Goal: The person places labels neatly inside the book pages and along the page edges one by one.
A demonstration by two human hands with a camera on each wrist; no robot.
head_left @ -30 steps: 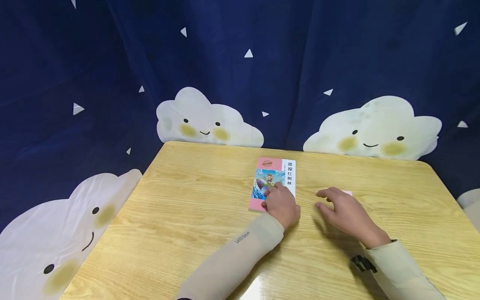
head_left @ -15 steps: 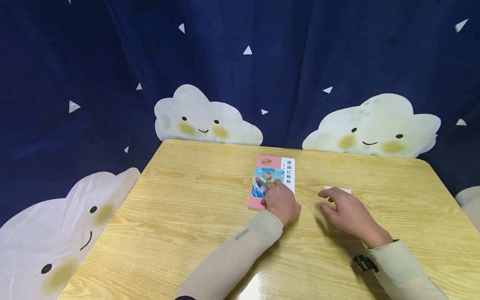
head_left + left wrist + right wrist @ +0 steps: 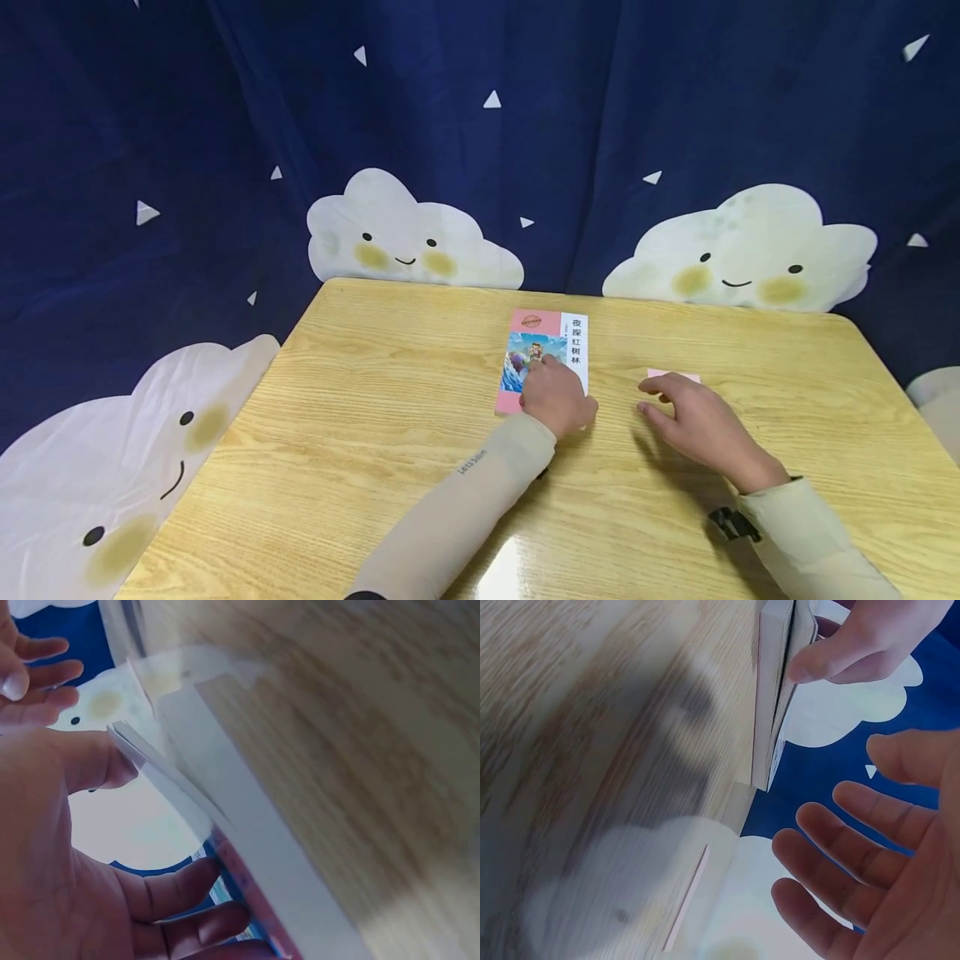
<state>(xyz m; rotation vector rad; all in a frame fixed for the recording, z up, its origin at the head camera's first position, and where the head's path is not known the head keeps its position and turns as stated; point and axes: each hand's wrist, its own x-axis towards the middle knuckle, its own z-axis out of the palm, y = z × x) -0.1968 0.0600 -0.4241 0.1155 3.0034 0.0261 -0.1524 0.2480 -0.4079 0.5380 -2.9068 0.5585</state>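
- Book (image 3: 538,342), one, pink, white and blue cover: laid flat on the wooden table (image 3: 360,400), toward 4 o'clock of the head view's centre.
- Left hand (image 3: 557,396): placed over the book's 5 o'clock corner; fingers bent over the cover; an upper layer (image 3: 169,776) of the book pinched at its edge by the thumb (image 3: 101,757) and parted from the block beneath; whether cover alone or leaves with it cannot be told.
- Right hand (image 3: 697,425): held above the table between 3 and 4 o'clock of the book; thumb and fingers set apart, loosely bowed; nothing grasped.
- Pink flat item (image 3: 678,375): lying at 3 o'clock of the book, partly hidden by the right hand; its kind cannot be told.
- Dark-blue curtain (image 3: 450,125), printed with clouds: hung beyond the table at 12 o'clock.
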